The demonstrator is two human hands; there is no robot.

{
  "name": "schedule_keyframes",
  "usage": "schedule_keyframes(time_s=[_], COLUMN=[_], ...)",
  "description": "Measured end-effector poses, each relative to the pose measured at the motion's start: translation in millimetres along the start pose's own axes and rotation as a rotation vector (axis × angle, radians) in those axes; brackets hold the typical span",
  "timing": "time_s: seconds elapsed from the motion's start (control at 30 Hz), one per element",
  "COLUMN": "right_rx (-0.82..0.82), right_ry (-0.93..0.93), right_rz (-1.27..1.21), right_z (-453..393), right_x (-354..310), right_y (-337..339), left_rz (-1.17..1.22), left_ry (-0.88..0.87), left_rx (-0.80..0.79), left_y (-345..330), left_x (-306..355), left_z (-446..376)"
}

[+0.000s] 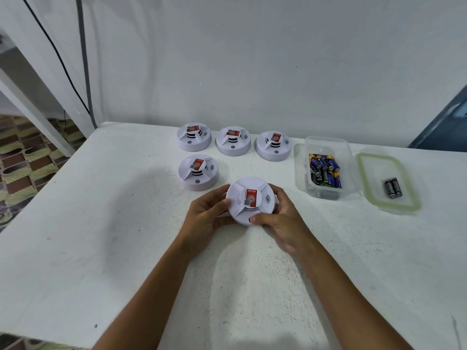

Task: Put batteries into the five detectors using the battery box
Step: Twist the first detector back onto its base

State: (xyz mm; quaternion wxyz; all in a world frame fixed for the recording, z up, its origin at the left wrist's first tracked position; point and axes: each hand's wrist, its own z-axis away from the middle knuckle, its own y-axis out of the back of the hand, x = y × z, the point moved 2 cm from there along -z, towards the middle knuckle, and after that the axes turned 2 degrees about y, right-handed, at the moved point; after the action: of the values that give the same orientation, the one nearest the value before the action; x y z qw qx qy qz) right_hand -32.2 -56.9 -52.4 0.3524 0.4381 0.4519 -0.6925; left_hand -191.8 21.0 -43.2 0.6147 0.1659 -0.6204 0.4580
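Observation:
A round white detector (250, 198) with a red label is held at the table's middle. My left hand (206, 214) grips its left rim and my right hand (280, 221) grips its right and front rim. Behind it stands a fourth detector (198, 172), and three more sit in a row by the wall: left detector (194, 136), middle detector (233, 140), right detector (274, 145). A clear plastic battery box (324, 168) at the right holds several blue and black batteries. Its lid (389, 181) lies beside it with two black batteries (393, 188) on it.
The white table (126, 223) meets a white wall at the back. Its left edge drops to a tiled floor (22, 168). Two cables (83, 72) hang down the wall at the back left.

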Motion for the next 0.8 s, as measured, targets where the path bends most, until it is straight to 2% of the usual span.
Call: schedule_keyframes(time_s=[0.3, 0.8], right_rx=[-0.102, -0.055], right_ry=[-0.003, 0.009], right_rz=[-0.247, -0.263], right_z=[-2.1, -0.2], right_x=[-3.8, -4.7], right_y=[6.2, 4.6], left_rz=[0.011, -0.003], left_ry=[0.004, 0.008], left_rx=[0.006, 0.010], left_y=[2.0, 3.8], left_x=[-1.5, -3.2], left_z=[-0.5, -1.4])
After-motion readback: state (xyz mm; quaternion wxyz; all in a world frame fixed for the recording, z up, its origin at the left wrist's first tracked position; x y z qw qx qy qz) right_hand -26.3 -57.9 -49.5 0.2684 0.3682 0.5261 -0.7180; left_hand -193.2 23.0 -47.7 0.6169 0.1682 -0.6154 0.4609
